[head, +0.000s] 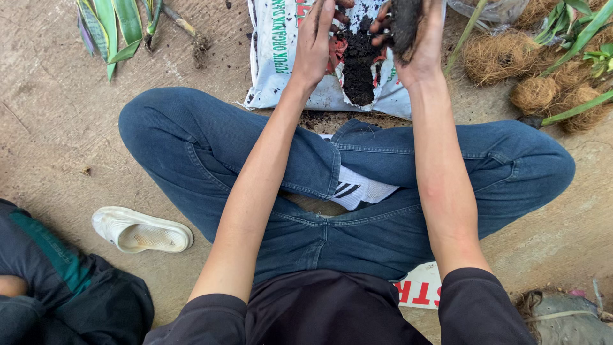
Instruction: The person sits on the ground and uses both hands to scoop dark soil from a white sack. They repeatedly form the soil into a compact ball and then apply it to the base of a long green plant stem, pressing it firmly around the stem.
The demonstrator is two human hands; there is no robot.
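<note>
Left hand: reaching to the top centre of the frame, fingers stretched nearly straight and loosely spread, resting on the torn edge of the soil bag; it is gripping nothing that shows.
Right hand: hovering just right of the left hand at the top edge, fingers curling around a dark clump of soil and cupping it above the bag.
Soil bag: lying flat on the ground at top centre, a white plastic sack with green and red printing, ripped open down the middle.
Loose soil: showing black inside the tear, between the two hands and just below them.
Legs: sitting cross-legged in blue jeans across the middle of the frame, a white sock with dark stripes peeking out at centre.
Printed sheet: white with red lettering, poking out under the right thigh at lower centre.
Shoe: white slip-on lying at lower left.
Plants: long green leaves lying at upper left; brown fibrous root balls with green stems lying at upper right.
Another person: a dark sleeve with a green stripe showing at the lower left corner.
</note>
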